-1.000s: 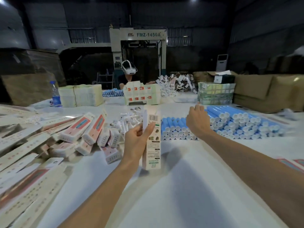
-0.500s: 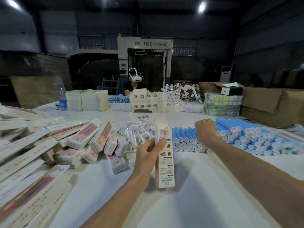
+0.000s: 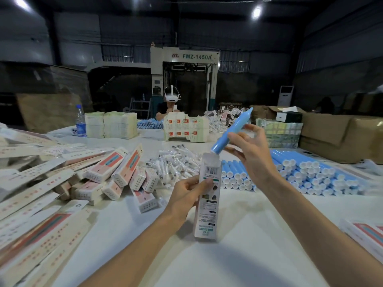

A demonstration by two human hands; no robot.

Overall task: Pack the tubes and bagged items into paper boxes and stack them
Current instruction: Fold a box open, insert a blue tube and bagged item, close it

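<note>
Right hand (image 3: 253, 156), at the tube pile (image 3: 310, 175) a second ago, now pinches one blue tube (image 3: 232, 129), tilted, lower end just above the box (image 3: 208, 214) mouth. Left hand (image 3: 184, 196) grips the box upright, fingers curled. Insertion looks next.

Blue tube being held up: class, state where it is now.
Head view, right of centre: the blue tube slants in the right hand, its lower end at the open top of the paper box that the left hand holds.
</note>
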